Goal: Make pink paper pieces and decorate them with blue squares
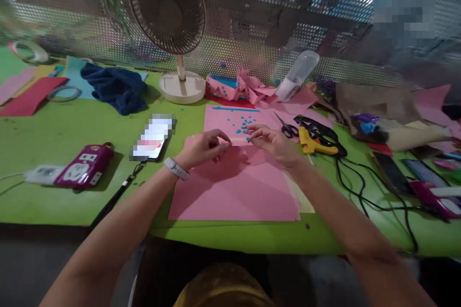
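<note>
Pink sheet (234,187) on green worktop (54,134), pale strip (238,140) pinched at both ends.
From the left: magenta power strip (86,165), phone (153,143), then left hand (203,147) closed narrow on one end of the pale strip, right hand (272,145) pinching the other end. Held just over the pink sheet, near scattered blue dots (243,124), long axis lying left to right, each end pointing into a hand. Reads as a holding and lining-up step; calls for a light, steady fingertip grip. Further right, scissors (288,128) and yellow glue gun (314,145).
</note>
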Tool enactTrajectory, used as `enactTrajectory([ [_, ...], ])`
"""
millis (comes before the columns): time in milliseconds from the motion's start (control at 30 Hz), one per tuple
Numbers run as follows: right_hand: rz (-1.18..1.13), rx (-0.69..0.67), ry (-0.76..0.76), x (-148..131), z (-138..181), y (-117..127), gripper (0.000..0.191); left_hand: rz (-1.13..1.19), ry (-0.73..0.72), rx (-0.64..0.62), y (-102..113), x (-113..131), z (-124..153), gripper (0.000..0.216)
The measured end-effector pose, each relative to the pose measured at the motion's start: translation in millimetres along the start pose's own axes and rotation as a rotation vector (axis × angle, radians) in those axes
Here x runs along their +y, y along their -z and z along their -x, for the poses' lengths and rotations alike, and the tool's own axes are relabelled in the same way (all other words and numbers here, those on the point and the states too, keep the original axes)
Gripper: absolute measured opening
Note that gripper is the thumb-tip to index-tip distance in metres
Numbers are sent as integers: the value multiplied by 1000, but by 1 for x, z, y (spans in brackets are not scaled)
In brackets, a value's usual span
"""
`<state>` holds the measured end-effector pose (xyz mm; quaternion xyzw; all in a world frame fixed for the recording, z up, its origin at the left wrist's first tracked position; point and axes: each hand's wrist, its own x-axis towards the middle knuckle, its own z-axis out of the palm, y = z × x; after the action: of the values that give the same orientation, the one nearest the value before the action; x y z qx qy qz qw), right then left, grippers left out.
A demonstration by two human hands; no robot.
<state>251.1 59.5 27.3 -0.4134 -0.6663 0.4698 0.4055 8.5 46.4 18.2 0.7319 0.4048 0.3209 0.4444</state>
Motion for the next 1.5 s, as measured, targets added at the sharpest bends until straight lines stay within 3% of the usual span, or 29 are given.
enactTrajectory([
  [200, -44, -37, 12, 1, 17, -16, 23, 195, -74, -146, -18, 8, 5, 29],
  [433, -39, -61, 9, 4, 21, -22, 25, 298, -113, -203, -20, 0, 3, 29],
  [733, -38, -78, -17, 2, 24, -22, 25, 162, -100, -276, -16, 8, 6, 30],
  [1233, -105, -153, -87, 6, 26, -24, 27, 196, -106, -328, -18, 6, 6, 23],
  [1300, -30, -118, -43, 7, 26, -23, 26, 190, -109, -324, -18, 6, 6, 21],
  [1433, 286, 86, 217, 0, 30, -22, 15, 174, -86, -317, -17, 7, 6, 16],
  [1500, 420, 94, 323, -6, 33, -21, 10, 149, -79, -320, -17, 9, 6, 15],
])
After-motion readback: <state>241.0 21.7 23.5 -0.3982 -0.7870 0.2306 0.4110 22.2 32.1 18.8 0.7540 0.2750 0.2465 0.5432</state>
